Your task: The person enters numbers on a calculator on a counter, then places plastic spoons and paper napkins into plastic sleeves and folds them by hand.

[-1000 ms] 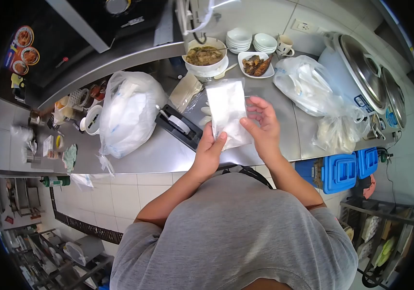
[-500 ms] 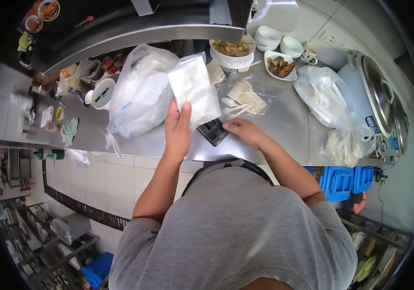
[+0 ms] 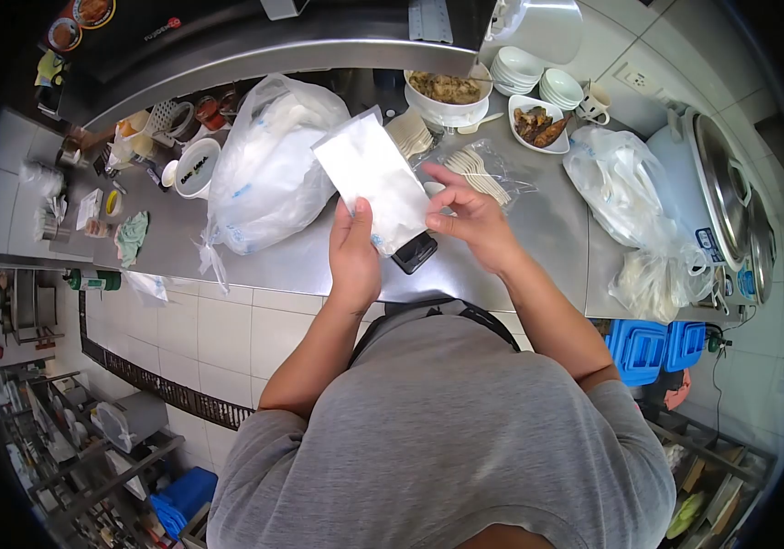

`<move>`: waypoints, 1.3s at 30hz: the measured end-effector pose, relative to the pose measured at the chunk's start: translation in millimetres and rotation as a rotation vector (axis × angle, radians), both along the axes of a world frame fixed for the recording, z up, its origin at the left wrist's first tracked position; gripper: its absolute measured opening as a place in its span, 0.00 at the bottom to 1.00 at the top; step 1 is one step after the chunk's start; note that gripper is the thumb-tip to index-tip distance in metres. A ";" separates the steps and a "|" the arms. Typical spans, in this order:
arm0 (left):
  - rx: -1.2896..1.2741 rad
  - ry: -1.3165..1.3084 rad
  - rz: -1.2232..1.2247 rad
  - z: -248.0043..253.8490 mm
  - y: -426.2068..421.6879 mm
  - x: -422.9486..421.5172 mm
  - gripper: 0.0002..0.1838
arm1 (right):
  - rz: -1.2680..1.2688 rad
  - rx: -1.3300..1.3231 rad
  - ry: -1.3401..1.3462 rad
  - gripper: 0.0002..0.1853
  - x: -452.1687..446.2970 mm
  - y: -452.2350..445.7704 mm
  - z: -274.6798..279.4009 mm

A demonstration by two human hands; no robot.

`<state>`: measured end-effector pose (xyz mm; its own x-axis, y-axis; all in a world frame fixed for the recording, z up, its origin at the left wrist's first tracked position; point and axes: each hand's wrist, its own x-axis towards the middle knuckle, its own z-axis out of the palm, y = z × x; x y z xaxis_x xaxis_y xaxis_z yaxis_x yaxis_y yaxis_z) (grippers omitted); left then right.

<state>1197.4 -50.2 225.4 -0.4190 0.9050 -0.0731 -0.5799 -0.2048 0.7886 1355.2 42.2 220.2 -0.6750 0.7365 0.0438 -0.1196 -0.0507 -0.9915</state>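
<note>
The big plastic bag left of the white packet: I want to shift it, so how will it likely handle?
The plastic bag will probably sag and reshape, since its thin film is wrinkled and bulging. It seems unlikely to roll, as it slumps broadly on the counter. Weight is hard to judge: its contents show only as pale shapes.

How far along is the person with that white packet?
Already done: the white packet is off the counter, gripped in the left hand. In hand: the right hand has its fingers at the packet's right edge; whether they pinch anything is unclear. Apparently left: pale utensils lie out on clear plastic, though I can't tell whether they belong in it, or whether it is sealed.
</note>
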 end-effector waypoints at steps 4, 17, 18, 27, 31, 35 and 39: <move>-0.018 0.000 0.013 -2.8 0.9 -3.1 0.22 | 0.036 -0.042 -0.178 0.05 9.9 11.4 0.8; -0.086 0.080 0.043 -7.6 -1.4 -18.8 0.22 | -0.074 -0.149 -0.689 0.20 0.3 5.8 -64.2; -0.082 0.077 0.037 -7.5 -1.7 -19.4 0.22 | -0.006 -0.171 -0.847 0.21 -3.5 1.0 -69.4; -0.085 0.081 -0.013 -18.2 -2.5 -19.7 0.22 | -0.090 -0.502 -0.443 0.13 -3.6 -18.9 -65.3; -0.081 0.066 0.029 -22.5 -3.4 -27.6 0.23 | -0.237 -0.164 -0.388 0.09 27.2 -40.5 -64.9; -0.107 0.038 0.044 -20.9 -1.1 -25.8 0.23 | -0.219 0.019 -0.540 0.07 45.5 -48.8 -111.8; -0.124 0.044 0.002 -23.2 -0.6 -25.1 0.23 | -0.227 0.207 -0.742 0.08 37.7 -35.8 -138.8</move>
<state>1172.2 -50.8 202.2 -0.4259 0.8895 -0.1659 -0.5442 -0.1053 0.8323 1393.0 6.4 81.4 -0.4161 0.8855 -0.2069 0.5893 0.0893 -0.8030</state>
